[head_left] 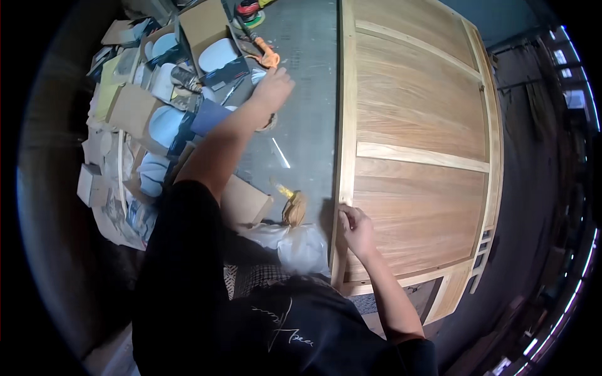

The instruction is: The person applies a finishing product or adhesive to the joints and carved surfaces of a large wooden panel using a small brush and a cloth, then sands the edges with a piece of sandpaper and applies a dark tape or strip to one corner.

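Note:
My left hand [274, 89] is stretched out over the grey table with its fingers curled together; what they hold, if anything, is hidden. Just beyond its fingers lies an orange item [269, 57] joined to a dark, slim part. A small pale piece [258, 76] sits beside the knuckles. At the near left edge of a large framed wooden panel [420, 106], my right hand [357, 229] has thumb and fingers drawn into a pinch. Whatever is between those fingertips is too small to make out.
Open boxes of round sanding discs [218, 55] crowd the left side. A red sander [249, 9] stands at the far end of the grey table [307, 119]. Nearer me are a brown bundle [294, 210], a white plastic bag [304, 249] and a cardboard piece [244, 200].

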